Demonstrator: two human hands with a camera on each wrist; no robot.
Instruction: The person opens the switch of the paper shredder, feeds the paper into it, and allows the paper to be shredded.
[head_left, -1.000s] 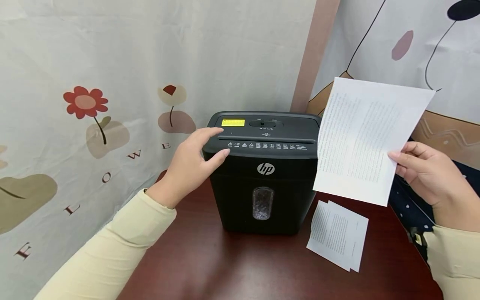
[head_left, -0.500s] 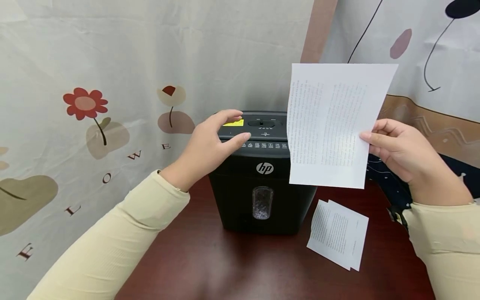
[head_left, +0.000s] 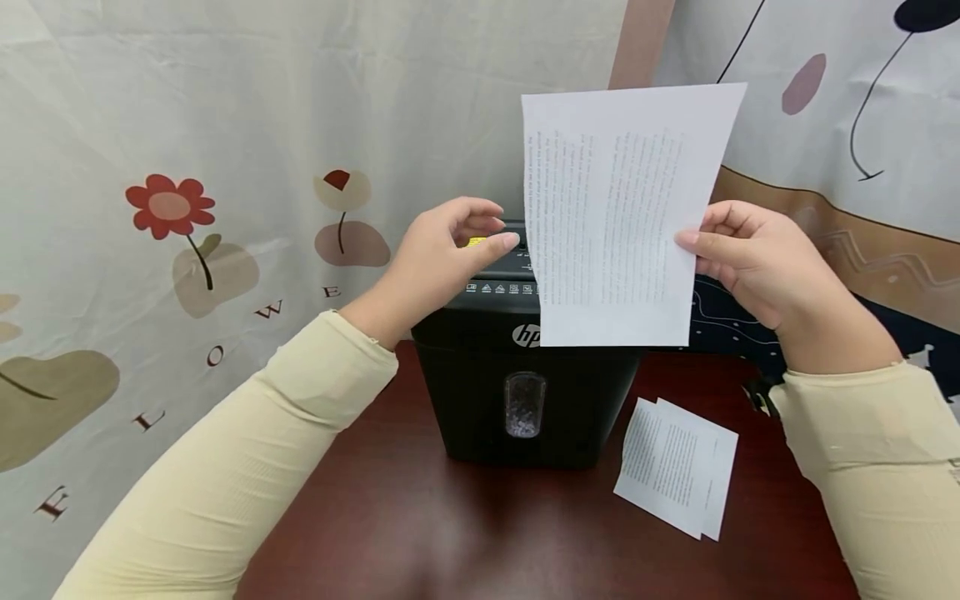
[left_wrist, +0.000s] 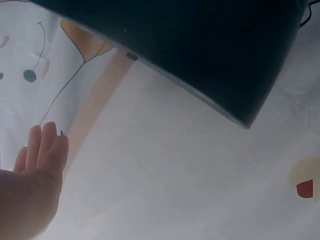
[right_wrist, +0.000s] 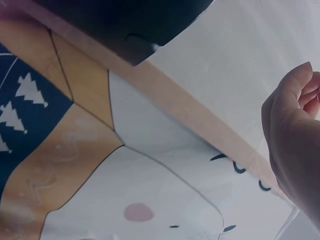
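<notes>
Between thumb and fingers, my right hand (head_left: 772, 271) pinches the right edge of a printed sheet of paper (head_left: 607, 208). The sheet is upright above the black HP paper shredder (head_left: 480, 375) and hides the right part of its top. My left hand (head_left: 438, 262) is over the shredder's left side, fingers loosely bent and apart from the sheet's left edge, holding nothing. The left wrist view shows this hand (left_wrist: 37, 185) below the shredder's dark body (left_wrist: 200, 55). In the right wrist view the right hand (right_wrist: 297, 125) is at the right border; the sheet is not discernible there.
Two overlapping printed sheets (head_left: 667, 467) lie on the dark red table (head_left: 450, 542), right of the shredder. Paper shreds show through the shredder's front window (head_left: 525, 406). A patterned curtain (head_left: 465, 100) hangs behind and to the left.
My right hand has carried the sheet leftward and up, from beside the shredder to over its top. The left hand has moved right and slightly up, nearer the sheet.
</notes>
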